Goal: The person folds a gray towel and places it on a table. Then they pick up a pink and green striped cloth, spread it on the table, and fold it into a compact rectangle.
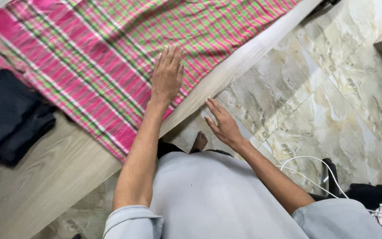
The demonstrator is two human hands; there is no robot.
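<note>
While your left hand [167, 74] lies flat on the pink and green plaid woven cloth [111, 48], its fingers [169, 55] are straight, close together and gripping nothing. That cloth is spread across the pale wood-grain surface [45, 177], its long axis running from the near edge of that surface diagonally up toward the far right, with a frayed pink fringe at its left end. Bands of pink alternate with green checks crossed by thin dark lines. Your right hand [223, 124] hovers open and empty just off the surface edge, above the marbled beige tile floor [323, 102]. Folded dark garments [12, 119] sit left of the cloth.
</note>
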